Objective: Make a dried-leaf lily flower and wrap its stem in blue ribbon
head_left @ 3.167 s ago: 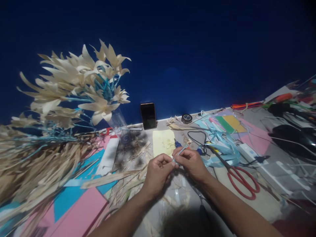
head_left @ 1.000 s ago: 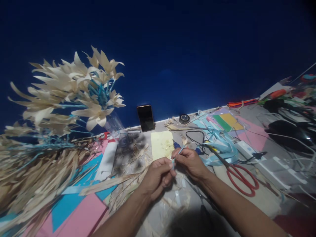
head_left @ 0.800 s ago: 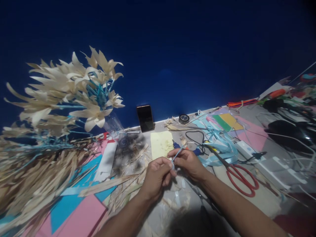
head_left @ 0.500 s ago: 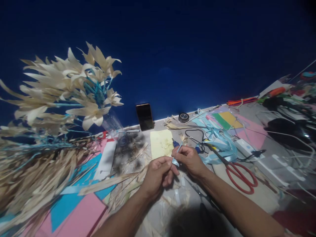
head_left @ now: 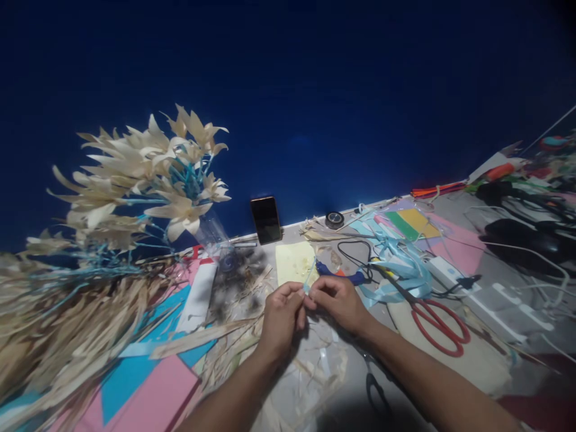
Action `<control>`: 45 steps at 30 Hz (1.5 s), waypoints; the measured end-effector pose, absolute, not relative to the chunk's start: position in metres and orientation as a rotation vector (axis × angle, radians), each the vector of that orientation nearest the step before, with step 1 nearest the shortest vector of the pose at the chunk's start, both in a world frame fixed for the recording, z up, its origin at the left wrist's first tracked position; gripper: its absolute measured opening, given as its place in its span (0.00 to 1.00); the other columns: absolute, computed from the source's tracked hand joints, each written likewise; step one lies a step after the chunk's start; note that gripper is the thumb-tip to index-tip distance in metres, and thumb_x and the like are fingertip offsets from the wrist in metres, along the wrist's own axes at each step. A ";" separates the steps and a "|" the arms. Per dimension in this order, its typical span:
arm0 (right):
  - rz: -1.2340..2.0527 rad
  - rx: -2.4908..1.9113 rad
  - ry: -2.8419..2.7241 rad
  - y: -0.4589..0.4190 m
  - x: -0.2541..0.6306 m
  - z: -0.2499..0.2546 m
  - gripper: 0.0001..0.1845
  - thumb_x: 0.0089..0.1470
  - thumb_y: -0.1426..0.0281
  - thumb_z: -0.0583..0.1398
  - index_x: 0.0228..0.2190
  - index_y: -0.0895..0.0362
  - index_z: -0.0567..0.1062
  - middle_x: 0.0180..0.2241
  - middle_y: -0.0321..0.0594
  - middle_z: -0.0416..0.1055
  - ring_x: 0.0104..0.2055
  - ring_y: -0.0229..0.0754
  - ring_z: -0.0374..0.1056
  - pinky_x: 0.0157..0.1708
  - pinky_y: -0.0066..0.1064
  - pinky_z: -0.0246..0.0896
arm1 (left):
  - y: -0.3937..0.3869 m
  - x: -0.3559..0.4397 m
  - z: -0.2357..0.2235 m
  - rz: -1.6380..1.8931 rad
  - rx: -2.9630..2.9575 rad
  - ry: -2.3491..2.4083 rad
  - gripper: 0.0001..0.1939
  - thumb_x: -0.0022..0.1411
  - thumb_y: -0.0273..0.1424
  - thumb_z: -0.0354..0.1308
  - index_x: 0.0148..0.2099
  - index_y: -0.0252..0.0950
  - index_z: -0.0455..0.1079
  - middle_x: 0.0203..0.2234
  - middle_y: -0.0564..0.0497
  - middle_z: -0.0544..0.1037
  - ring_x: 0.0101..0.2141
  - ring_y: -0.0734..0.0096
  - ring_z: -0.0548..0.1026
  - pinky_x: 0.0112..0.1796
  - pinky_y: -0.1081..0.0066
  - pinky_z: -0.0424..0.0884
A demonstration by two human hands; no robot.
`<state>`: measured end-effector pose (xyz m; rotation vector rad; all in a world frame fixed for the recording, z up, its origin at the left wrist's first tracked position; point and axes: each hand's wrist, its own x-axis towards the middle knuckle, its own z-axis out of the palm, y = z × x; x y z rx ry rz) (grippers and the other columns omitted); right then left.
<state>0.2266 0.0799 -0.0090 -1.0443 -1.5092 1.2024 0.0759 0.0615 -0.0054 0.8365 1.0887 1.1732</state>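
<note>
A thin light blue wrapped stem stands up between my fingertips. My left hand pinches its lower end with thumb and forefinger, the other fingers curled. Close against it, my right hand is closed too, its thumb and forefinger on the same small piece; the exact contact is partly hidden. Just behind them lie a pale yellow sheet with small dried lumps and a blue glue gun with a black cord.
At left, cream husk flowers on blue stems stand in a clear bottle beside dry husks. A phone leans on the blue wall. Right are blue ribbon, red-handled scissors and a power strip; dark-handled scissors lie nearer.
My right hand has shifted slightly left and down, closer to my left hand. The stem now stands farther left, and more of the glue gun shows. The view has shifted slightly.
</note>
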 end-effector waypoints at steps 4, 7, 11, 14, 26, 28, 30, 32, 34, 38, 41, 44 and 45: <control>0.954 -0.970 -1.681 0.078 0.225 -0.009 0.16 0.60 0.65 0.61 0.22 0.57 0.77 0.24 0.38 0.74 0.29 0.40 0.69 0.32 0.31 0.63 | 0.062 0.076 -0.011 1.197 0.811 1.082 0.13 0.57 0.39 0.64 0.32 0.33 0.71 0.17 0.53 0.76 0.11 0.83 0.58 0.15 0.79 0.51; 0.937 -0.963 -1.700 0.080 0.225 -0.011 0.15 0.59 0.67 0.61 0.22 0.57 0.77 0.25 0.39 0.74 0.29 0.40 0.70 0.32 0.31 0.63 | 0.063 0.076 -0.013 1.182 0.767 1.062 0.14 0.56 0.39 0.64 0.30 0.33 0.70 0.15 0.55 0.73 0.10 0.84 0.56 0.15 0.78 0.48; 0.912 -0.961 -1.708 0.082 0.226 -0.013 0.14 0.59 0.68 0.61 0.23 0.57 0.77 0.24 0.38 0.74 0.28 0.41 0.69 0.32 0.31 0.63 | 0.066 0.075 -0.012 1.160 0.742 1.049 0.14 0.53 0.39 0.65 0.29 0.33 0.71 0.15 0.53 0.75 0.10 0.85 0.55 0.14 0.78 0.47; 0.794 -0.916 -1.767 0.083 0.225 -0.015 0.15 0.61 0.68 0.60 0.22 0.56 0.78 0.24 0.39 0.75 0.29 0.41 0.70 0.33 0.32 0.63 | 0.068 0.074 -0.012 1.162 0.746 1.076 0.13 0.52 0.38 0.66 0.29 0.33 0.70 0.18 0.51 0.78 0.10 0.84 0.57 0.14 0.78 0.46; 0.563 -0.858 -1.978 0.087 0.229 -0.018 0.12 0.62 0.70 0.59 0.30 0.55 0.81 0.30 0.43 0.80 0.33 0.44 0.75 0.36 0.33 0.67 | 0.070 0.070 -0.011 1.163 0.751 1.055 0.13 0.53 0.35 0.64 0.23 0.34 0.68 0.09 0.60 0.60 0.12 0.85 0.50 0.17 0.80 0.43; 0.528 -0.912 -2.108 0.090 0.236 -0.013 0.11 0.62 0.71 0.58 0.32 0.55 0.81 0.32 0.43 0.81 0.35 0.44 0.75 0.38 0.32 0.67 | 0.070 0.069 -0.007 1.199 0.749 1.074 0.11 0.53 0.34 0.64 0.23 0.34 0.68 0.09 0.60 0.60 0.12 0.85 0.50 0.17 0.80 0.44; 0.427 -1.117 -2.275 0.096 0.248 -0.006 0.11 0.61 0.74 0.58 0.38 0.55 0.81 0.38 0.43 0.81 0.41 0.45 0.75 0.43 0.33 0.66 | 0.072 0.066 -0.004 1.238 0.727 1.101 0.10 0.53 0.33 0.63 0.24 0.35 0.68 0.08 0.61 0.59 0.12 0.84 0.49 0.16 0.80 0.44; 0.292 -1.417 -2.384 0.104 0.264 0.001 0.14 0.60 0.76 0.57 0.44 0.55 0.80 0.45 0.44 0.80 0.47 0.46 0.72 0.49 0.34 0.62 | 0.075 0.062 -0.003 1.278 0.703 1.125 0.09 0.52 0.32 0.63 0.24 0.35 0.68 0.08 0.61 0.58 0.11 0.84 0.49 0.16 0.80 0.44; 0.242 -1.554 -2.421 0.112 0.279 0.006 0.14 0.57 0.77 0.59 0.45 0.59 0.79 0.45 0.50 0.78 0.49 0.51 0.69 0.50 0.38 0.60 | 0.078 0.059 -0.002 1.321 0.693 1.136 0.09 0.50 0.33 0.64 0.24 0.35 0.69 0.09 0.59 0.63 0.11 0.84 0.50 0.16 0.80 0.44; 0.250 -1.622 -2.523 0.121 0.300 0.007 0.16 0.51 0.75 0.65 0.44 0.60 0.78 0.45 0.53 0.76 0.50 0.55 0.67 0.50 0.40 0.57 | 0.082 0.056 -0.004 1.395 0.672 1.143 0.09 0.48 0.33 0.64 0.26 0.34 0.69 0.17 0.53 0.74 0.12 0.87 0.53 0.16 0.80 0.46; 0.270 -1.636 -2.607 0.122 0.303 0.005 0.15 0.49 0.73 0.67 0.42 0.58 0.79 0.43 0.50 0.76 0.48 0.55 0.66 0.48 0.38 0.56 | 0.084 0.057 -0.007 1.413 0.654 1.146 0.08 0.47 0.33 0.63 0.26 0.34 0.69 0.17 0.54 0.75 0.11 0.87 0.53 0.15 0.80 0.46; 0.266 -1.672 -2.631 0.121 0.301 0.004 0.17 0.51 0.73 0.66 0.44 0.58 0.78 0.42 0.51 0.75 0.48 0.55 0.66 0.46 0.39 0.56 | 0.085 0.057 -0.009 1.416 0.649 1.145 0.08 0.47 0.32 0.62 0.26 0.34 0.68 0.16 0.54 0.74 0.11 0.87 0.52 0.15 0.79 0.45; 0.267 -1.676 -2.637 0.122 0.300 0.004 0.17 0.51 0.72 0.66 0.45 0.58 0.78 0.43 0.51 0.75 0.48 0.55 0.66 0.46 0.39 0.56 | 0.085 0.057 -0.010 1.415 0.647 1.143 0.08 0.47 0.33 0.62 0.26 0.34 0.68 0.16 0.55 0.74 0.11 0.87 0.52 0.15 0.79 0.45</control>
